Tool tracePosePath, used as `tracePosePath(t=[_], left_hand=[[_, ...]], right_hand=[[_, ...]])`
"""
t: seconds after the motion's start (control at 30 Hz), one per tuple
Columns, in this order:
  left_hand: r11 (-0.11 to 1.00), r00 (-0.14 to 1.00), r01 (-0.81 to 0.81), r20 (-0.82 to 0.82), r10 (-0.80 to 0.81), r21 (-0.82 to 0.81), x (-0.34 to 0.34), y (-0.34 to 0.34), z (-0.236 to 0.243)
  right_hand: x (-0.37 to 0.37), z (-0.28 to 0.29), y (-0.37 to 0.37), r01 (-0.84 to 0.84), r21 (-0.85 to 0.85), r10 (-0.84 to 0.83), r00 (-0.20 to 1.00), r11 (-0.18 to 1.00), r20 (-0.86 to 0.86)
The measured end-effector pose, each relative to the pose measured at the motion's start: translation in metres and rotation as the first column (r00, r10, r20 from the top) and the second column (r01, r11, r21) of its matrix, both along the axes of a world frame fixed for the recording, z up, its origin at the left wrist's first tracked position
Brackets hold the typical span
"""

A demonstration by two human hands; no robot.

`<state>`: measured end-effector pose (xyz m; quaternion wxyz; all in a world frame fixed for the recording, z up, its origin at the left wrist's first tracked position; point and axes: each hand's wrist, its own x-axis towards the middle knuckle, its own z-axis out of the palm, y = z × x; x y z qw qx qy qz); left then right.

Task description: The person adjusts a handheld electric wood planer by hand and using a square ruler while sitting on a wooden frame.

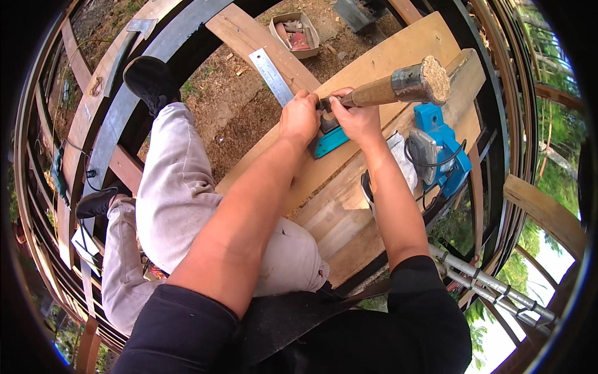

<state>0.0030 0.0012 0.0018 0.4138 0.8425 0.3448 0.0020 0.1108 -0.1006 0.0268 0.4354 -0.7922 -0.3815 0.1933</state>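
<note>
My right hand (358,121) grips a large wooden-handled tool (374,92), which looks like a chisel, with a metal ring and frayed end (434,80) toward the upper right. My left hand (299,118) is closed on its dark lower part (325,118), partly hidden by the fingers. Directly beneath both hands lies a flat teal block (331,142) on a long, light wooden board (405,47). A metal ruler (271,76) lies on a crossing plank just beyond my left hand.
A blue power planer (445,156) with a cord lies right of my forearm. A cardboard box (294,35) of scraps sits on the dirt beyond. Metal beams (121,143) and planks surround my outstretched legs (177,162). Metal tubes (492,290) are at lower right; a drill (59,171) is at left.
</note>
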Motion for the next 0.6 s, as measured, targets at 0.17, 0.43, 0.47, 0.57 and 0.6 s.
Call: tracePosePath(t=[0.17,0.43,0.47,0.57,0.6], left_hand=[[1.0,1.0,-0.004,-0.001,0.004,0.003,-0.001,0.001,-0.006],[1.0,1.0,-0.005,0.013,0.006,-0.022,0.0,0.002,-0.004],[1.0,1.0,-0.007,0.016,0.007,-0.02,-0.001,0.003,-0.004],[1.0,1.0,-0.019,0.006,0.019,-0.02,0.0,0.003,-0.002],[1.0,1.0,-0.021,0.011,0.021,-0.015,0.0,0.002,-0.002]], right_hand=[[-0.007,0.013,-0.002,0.005,-0.022,-0.005,1.0,1.0,0.002],[-0.001,0.004,0.003,0.028,0.01,-0.026,0.994,1.0,-0.108],[-0.001,0.005,0.0,0.025,0.01,-0.024,0.994,1.0,-0.108],[-0.004,0.01,-0.004,-0.055,-0.057,0.056,0.998,0.997,0.007],[-0.005,0.011,-0.005,-0.057,-0.051,0.058,0.998,0.997,0.012]])
